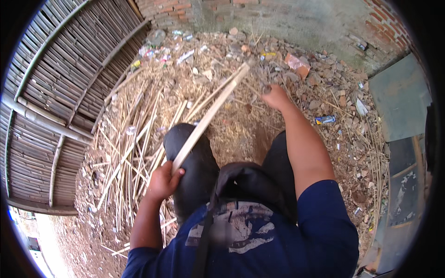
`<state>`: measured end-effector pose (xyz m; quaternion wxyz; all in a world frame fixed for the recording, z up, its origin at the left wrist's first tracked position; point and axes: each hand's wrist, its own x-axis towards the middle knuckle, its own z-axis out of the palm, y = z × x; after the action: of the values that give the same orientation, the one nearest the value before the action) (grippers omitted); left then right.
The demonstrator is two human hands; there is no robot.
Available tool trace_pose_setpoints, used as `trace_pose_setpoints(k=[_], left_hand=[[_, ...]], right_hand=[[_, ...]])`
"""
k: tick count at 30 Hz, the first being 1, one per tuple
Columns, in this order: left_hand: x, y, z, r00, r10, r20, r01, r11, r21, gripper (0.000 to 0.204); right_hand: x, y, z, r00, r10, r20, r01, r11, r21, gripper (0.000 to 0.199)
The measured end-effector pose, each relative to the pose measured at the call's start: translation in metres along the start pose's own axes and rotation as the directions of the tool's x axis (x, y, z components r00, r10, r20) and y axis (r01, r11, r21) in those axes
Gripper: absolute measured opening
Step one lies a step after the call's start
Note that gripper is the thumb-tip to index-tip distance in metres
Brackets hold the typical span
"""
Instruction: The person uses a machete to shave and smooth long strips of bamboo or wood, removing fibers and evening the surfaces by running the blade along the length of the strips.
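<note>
My left hand point(163, 180) is closed around the lower end of a long, pale bamboo strip point(206, 121). The strip slants up to the right, passing over my left knee point(185, 143). Off to the right of its far end, my right hand point(276, 98) is closed in a fist. A small dark end point(267, 89) shows at the fingers; the rest of what that hand grips is too blurred to name. Another split bamboo piece point(215, 97) lies just left of the strip's far part.
Many split bamboo strips point(132, 153) lie in a loose heap to my left. Beyond them rises a bamboo-slat wall point(60, 74). Rubble, shavings and litter cover the ground, including a blue wrapper point(325, 120). A brick wall point(278, 23) stands ahead; grey panels point(401, 99) lean at right.
</note>
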<state>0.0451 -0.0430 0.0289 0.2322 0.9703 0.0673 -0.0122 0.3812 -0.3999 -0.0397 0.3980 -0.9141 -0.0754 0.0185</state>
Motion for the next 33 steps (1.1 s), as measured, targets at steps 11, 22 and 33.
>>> trace_pose_setpoints(k=[11, 22, 33], left_hand=[[-0.005, -0.002, -0.003, 0.997, 0.077, -0.021, -0.076, 0.997, 0.032, 0.041], [-0.007, 0.0, -0.003, 0.998, 0.06, -0.019, -0.059, 0.994, 0.092, 0.041], [-0.004, -0.002, -0.005, 0.998, 0.063, 0.004, -0.063, 0.994, 0.093, 0.039]], right_hand=[[-0.026, -0.045, -0.016, 0.989, -0.136, 0.065, 0.144, 0.981, -0.131, 0.037], [-0.03, -0.052, -0.013, 0.977, -0.115, 0.178, 0.139, 0.982, -0.131, 0.044], [-0.041, -0.067, -0.021, 0.991, -0.099, 0.091, 0.104, 0.993, -0.048, 0.033]])
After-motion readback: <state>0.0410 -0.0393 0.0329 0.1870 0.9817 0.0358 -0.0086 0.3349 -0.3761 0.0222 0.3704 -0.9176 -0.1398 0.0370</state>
